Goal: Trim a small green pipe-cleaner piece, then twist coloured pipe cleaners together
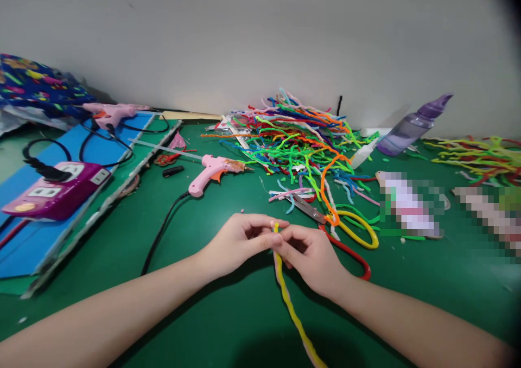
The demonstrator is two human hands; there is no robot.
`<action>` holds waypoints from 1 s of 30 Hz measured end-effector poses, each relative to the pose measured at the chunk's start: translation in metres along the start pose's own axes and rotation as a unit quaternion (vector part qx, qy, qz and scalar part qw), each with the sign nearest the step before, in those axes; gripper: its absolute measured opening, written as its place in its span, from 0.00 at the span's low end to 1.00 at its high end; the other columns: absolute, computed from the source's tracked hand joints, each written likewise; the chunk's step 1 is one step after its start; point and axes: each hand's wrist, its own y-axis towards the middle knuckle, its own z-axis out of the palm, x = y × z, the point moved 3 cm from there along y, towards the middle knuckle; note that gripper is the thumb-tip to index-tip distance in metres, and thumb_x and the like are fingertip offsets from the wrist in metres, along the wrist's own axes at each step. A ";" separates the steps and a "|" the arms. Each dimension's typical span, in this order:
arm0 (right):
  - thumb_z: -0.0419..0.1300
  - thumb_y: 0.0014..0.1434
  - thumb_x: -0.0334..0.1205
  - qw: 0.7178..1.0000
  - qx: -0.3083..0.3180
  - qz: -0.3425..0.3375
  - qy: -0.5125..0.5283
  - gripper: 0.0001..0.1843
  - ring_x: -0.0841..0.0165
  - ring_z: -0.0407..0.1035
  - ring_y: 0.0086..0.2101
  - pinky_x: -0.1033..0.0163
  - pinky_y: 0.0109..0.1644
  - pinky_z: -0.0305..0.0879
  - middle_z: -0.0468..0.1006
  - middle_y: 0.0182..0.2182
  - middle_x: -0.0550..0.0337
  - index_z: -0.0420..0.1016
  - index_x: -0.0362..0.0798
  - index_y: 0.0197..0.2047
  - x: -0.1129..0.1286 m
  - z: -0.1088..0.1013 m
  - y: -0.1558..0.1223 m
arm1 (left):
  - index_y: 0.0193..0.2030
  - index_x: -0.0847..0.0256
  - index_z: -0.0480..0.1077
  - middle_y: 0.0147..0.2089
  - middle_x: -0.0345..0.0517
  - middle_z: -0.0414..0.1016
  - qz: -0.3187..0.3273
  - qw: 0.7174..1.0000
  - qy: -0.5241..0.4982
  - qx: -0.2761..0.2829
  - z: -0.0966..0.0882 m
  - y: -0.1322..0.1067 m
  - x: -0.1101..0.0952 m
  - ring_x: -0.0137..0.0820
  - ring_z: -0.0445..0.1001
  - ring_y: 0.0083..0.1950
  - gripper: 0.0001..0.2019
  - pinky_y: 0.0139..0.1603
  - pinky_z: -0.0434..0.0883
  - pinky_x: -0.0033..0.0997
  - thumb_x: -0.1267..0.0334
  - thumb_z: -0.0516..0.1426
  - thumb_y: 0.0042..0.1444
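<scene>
My left hand [248,239] and my right hand [311,254] meet over the green table, fingertips touching. Both pinch the top of a yellow pipe cleaner [288,297] that runs alongside a pale pink one. The two strands hang together from the fingers toward the bottom edge of the view, and their short tips poke out above the pinch. Just beyond my right hand lie scissors [360,231] with one yellow and one red handle loop. A pink glue gun [209,173] rests on the table beyond my left hand.
A heap of colored pipe cleaners [293,134] lies by the wall, beside a purple bottle [407,132] and a small white bottle [364,153]. At left, a magenta power strip [57,191] and a second glue gun [114,113] sit on a blue board [20,254]. A black cord trails left of my hands.
</scene>
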 end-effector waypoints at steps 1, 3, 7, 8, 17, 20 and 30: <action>0.60 0.56 0.42 1.000 -0.003 -0.003 -0.007 0.10 0.77 0.57 0.21 0.71 0.26 0.55 0.65 0.18 0.67 0.72 0.45 0.28 0.000 0.000 0.000 | 0.45 0.64 0.75 0.34 0.45 0.77 -0.002 1.000 0.007 0.002 0.000 0.000 0.000 0.29 0.71 0.32 0.17 0.33 0.68 0.26 0.58 0.60 0.50; 0.59 0.57 0.43 1.000 -0.011 -0.009 -0.021 0.11 0.76 0.58 0.21 0.71 0.26 0.55 0.66 0.19 0.66 0.72 0.45 0.28 0.001 -0.001 0.000 | 0.45 0.63 0.75 0.37 0.46 0.78 0.003 1.000 0.015 0.008 0.000 0.000 -0.001 0.30 0.73 0.36 0.16 0.37 0.69 0.26 0.59 0.60 0.52; 0.57 0.58 0.46 0.999 -0.021 -0.006 -0.046 0.13 0.76 0.58 0.21 0.70 0.26 0.55 0.67 0.19 0.66 0.73 0.45 0.28 0.003 -0.001 0.000 | 0.45 0.62 0.76 0.40 0.44 0.79 0.025 0.999 0.033 0.016 0.001 0.000 -0.005 0.30 0.74 0.41 0.13 0.41 0.69 0.24 0.62 0.57 0.55; 0.57 0.58 0.46 0.998 -0.021 -0.004 -0.052 0.14 0.76 0.58 0.21 0.70 0.26 0.55 0.67 0.19 0.65 0.73 0.46 0.28 0.003 -0.001 -0.001 | 0.44 0.62 0.76 0.40 0.44 0.79 0.030 0.999 0.041 0.016 0.001 0.000 -0.006 0.30 0.74 0.40 0.12 0.41 0.69 0.23 0.62 0.57 0.55; 0.55 0.59 0.48 0.998 -0.007 0.005 -0.067 0.16 0.76 0.58 0.21 0.70 0.25 0.55 0.65 0.18 0.66 0.71 0.45 0.27 -0.001 0.001 -0.002 | 0.34 0.66 0.78 0.27 0.41 0.75 0.046 0.995 0.080 0.026 0.001 0.002 -0.010 0.23 0.66 0.27 0.10 0.30 0.65 0.20 0.63 0.56 0.56; 0.55 0.59 0.47 0.998 -0.006 -0.002 -0.069 0.16 0.76 0.58 0.21 0.70 0.26 0.55 0.65 0.17 0.67 0.71 0.45 0.26 0.000 0.001 -0.001 | 0.36 0.66 0.77 0.23 0.39 0.70 0.039 0.995 0.088 0.026 0.001 0.001 -0.010 0.22 0.61 0.25 0.12 0.27 0.62 0.21 0.62 0.55 0.56; 0.55 0.59 0.48 0.999 0.005 0.034 -0.018 0.15 0.76 0.62 0.19 0.70 0.25 0.59 0.67 0.17 0.66 0.74 0.46 0.30 -0.003 0.002 -0.002 | 0.44 0.65 0.76 0.18 0.34 0.58 0.017 0.996 0.089 0.010 -0.002 0.002 -0.002 0.22 0.54 0.22 0.17 0.22 0.53 0.22 0.55 0.54 0.56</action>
